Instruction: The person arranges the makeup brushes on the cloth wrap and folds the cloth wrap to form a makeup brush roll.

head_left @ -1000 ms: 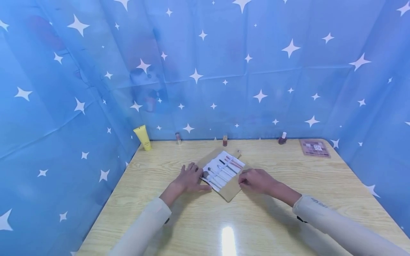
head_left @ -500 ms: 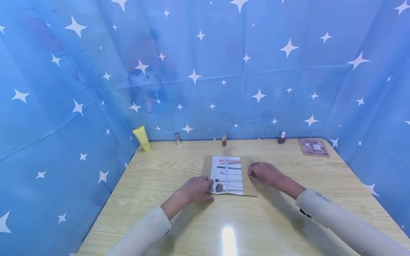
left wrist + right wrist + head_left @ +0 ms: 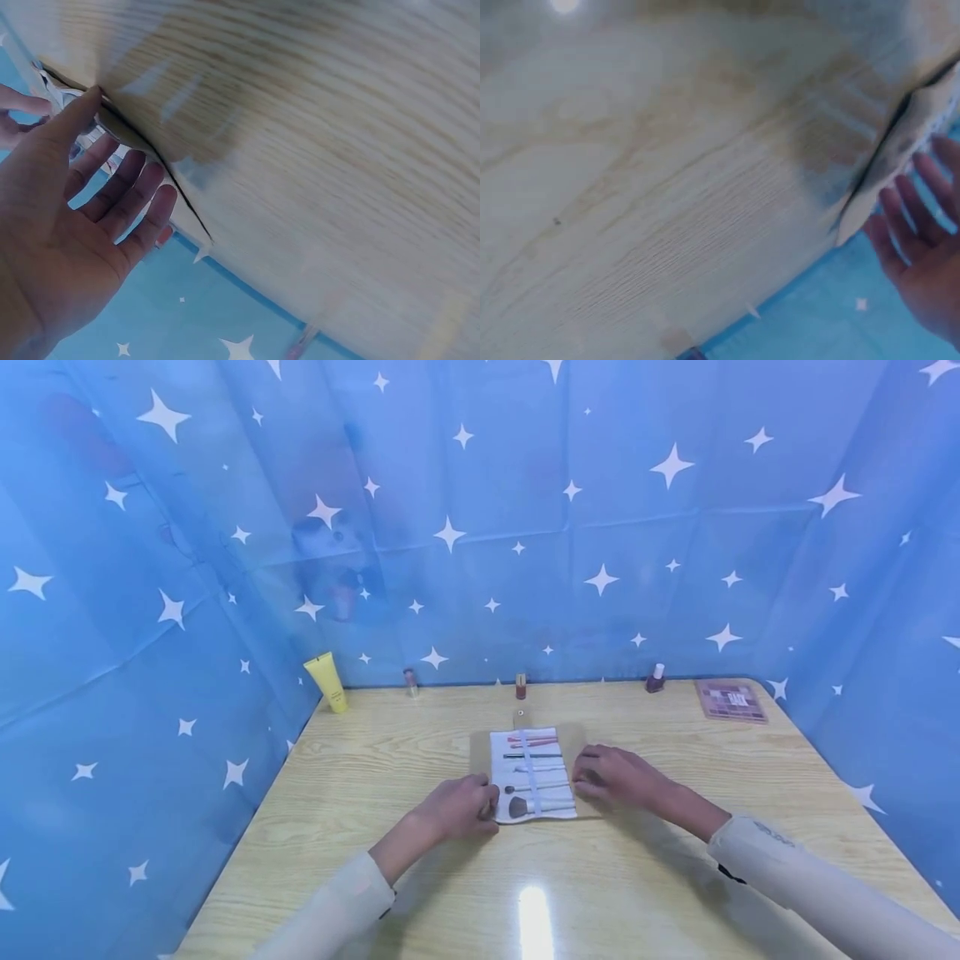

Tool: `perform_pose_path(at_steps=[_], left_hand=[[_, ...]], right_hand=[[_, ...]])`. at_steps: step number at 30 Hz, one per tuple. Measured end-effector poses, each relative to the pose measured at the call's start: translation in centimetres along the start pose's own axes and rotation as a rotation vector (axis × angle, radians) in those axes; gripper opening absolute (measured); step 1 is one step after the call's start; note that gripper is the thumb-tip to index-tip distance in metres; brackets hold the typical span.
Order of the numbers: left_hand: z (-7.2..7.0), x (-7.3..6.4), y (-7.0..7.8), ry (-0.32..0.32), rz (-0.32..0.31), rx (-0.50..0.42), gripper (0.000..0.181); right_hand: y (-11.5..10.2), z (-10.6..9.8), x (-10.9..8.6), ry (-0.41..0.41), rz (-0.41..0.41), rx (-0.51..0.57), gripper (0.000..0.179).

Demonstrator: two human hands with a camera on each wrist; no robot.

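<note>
An unfolded tan makeup brush roll point(image 3: 480, 753) lies on the wooden table, its white lining facing up. Several brushes sit under a pale band across it; the fluffy brush point(image 3: 519, 807) is nearest the front. My left hand point(image 3: 459, 806) pinches the roll's front left corner between thumb and fingers. In the left wrist view, the thumb of the left hand point(image 3: 67, 202) meets the dark edge of the roll point(image 3: 127, 133). My right hand point(image 3: 618, 774) holds the right edge. The right wrist view shows its bent fingers point(image 3: 907, 217) against the roll point(image 3: 892, 161), thumb out of view.
Along the back edge stand a yellow tube point(image 3: 327, 682), a small lipstick-like tube point(image 3: 411, 683), a small red bottle point(image 3: 521, 686) and a dark nail polish bottle point(image 3: 656, 678). A palette point(image 3: 731, 701) lies at the back right. A blue starry curtain point(image 3: 465, 568) hangs behind.
The brush roll has turned from a diagonal position to nearly square with the table, its snap tab now pointing back. My left hand has moved slightly forward toward me; both hands stay at the roll.
</note>
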State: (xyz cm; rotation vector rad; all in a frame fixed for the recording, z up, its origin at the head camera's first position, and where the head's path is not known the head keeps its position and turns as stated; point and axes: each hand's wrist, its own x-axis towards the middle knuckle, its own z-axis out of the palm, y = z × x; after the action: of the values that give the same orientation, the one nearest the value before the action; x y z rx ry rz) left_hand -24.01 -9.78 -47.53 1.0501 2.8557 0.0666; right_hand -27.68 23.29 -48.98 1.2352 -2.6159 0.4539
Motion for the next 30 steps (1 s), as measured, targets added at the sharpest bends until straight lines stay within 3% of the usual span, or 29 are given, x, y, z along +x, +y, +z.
perform_pose_path(at_steps=[3, 7, 11, 14, 19, 23, 28, 30], left_hand=[[0.0, -0.2, -0.2, 0.028, 0.002, 0.013, 0.026], [0.0, -0.3, -0.3, 0.056, 0.016, 0.026, 0.016], [-0.2, -0.5, -0.3, 0.071, 0.031, 0.008, 0.004], [-0.4, -0.8, -0.4, 0.064, 0.016, -0.078, 0.008], [-0.7, -0.8, -1.1, 0.043, -0.045, -0.303, 0.018], [-0.6, -0.3, -1.8, 0.043, -0.057, -0.443, 0.017], [0.0, 0.5, -2.4, -0.013, -0.11, -0.566, 0.017], [0.3, 0.7, -2.6, -0.027, -0.134, -0.571, 0.017]], right_hand=[[-1.0, -0.1, -0.5, -0.032, -0.043, 0.019, 0.017], [-2.2, -0.2, -1.0, -0.089, -0.039, 0.037, 0.03], [-2.8, -0.1, -1.1, -0.089, -0.058, 0.072, 0.019], [-2.9, -0.1, -0.9, -0.089, -0.067, 0.132, 0.007], [-2.5, -0.3, -0.2, -0.123, -0.032, 0.258, 0.019], [-1.9, -0.2, 0.5, -0.109, -0.013, 0.299, 0.019], [-1.1, 0.1, 1.3, -0.112, 0.01, 0.311, 0.018], [-0.9, 0.3, 1.5, -0.121, 0.015, 0.301, 0.017]])
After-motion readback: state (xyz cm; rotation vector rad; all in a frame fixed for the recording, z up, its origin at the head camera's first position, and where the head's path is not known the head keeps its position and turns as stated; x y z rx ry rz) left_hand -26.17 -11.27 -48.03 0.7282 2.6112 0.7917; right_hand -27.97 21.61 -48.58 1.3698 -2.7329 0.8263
